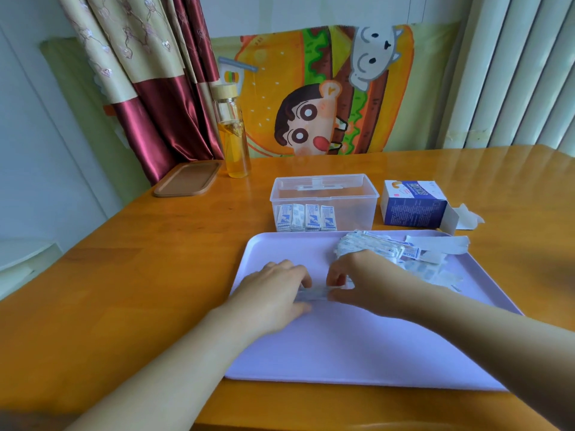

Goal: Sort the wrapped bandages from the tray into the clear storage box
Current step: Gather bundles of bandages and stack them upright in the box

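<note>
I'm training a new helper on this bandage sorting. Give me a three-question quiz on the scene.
1. True or false: the clear box already holds bandages.
2. Where is the loose pile? A) tray's far right B) beside the bottle C) on the blue carton
3. What do the left hand and right hand hold between them?

Key: 1 true; 2 A; 3 a small stack of bandages, blurred.

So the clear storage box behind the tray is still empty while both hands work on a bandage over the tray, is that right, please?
Not quite: the clear storage box is not empty. The head view shows a row of wrapped bandages standing at its front left. The rest holds: left hand and right hand handle a bandage over the tray.
</note>
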A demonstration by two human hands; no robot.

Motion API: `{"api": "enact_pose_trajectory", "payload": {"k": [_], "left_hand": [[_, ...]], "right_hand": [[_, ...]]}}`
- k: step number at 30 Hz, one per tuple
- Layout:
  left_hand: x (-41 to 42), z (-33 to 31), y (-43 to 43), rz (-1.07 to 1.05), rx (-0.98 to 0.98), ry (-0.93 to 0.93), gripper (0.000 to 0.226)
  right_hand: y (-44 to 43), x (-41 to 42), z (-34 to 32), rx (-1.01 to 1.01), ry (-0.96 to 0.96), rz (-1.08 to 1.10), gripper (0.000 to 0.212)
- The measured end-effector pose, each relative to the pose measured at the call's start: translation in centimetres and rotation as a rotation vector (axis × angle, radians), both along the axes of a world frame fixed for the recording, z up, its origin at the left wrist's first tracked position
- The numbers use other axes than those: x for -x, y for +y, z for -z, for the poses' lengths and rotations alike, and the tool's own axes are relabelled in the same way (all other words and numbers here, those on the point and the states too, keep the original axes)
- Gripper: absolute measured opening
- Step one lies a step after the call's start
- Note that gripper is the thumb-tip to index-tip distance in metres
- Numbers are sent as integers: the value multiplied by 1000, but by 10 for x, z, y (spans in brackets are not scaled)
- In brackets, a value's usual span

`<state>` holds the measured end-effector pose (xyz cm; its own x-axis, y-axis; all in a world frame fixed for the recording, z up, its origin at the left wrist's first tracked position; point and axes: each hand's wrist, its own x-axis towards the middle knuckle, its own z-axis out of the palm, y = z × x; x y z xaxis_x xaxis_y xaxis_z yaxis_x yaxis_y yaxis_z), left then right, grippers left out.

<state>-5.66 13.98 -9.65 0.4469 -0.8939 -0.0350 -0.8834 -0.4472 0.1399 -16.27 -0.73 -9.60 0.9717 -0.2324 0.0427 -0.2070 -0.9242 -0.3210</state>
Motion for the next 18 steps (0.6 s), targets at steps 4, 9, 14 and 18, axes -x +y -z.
{"api": "enact_pose_trajectory", "payload": {"k": [4, 9, 14, 18], "left_hand": [[7, 2, -13, 62, -26, -58, 22], [4, -12, -22, -18, 221, 384, 24], [-4, -15, -26, -397, 753, 1320, 12], [-4, -12, -23, -656, 1136, 1995, 6]], "right_hand": [[3, -2, 3, -1, -63, -41, 15], [-8, 0, -34, -150, -224, -111, 11], [-56, 1, -43, -56, -85, 168, 36], [-62, 0, -19, -10, 124, 255, 57]]}}
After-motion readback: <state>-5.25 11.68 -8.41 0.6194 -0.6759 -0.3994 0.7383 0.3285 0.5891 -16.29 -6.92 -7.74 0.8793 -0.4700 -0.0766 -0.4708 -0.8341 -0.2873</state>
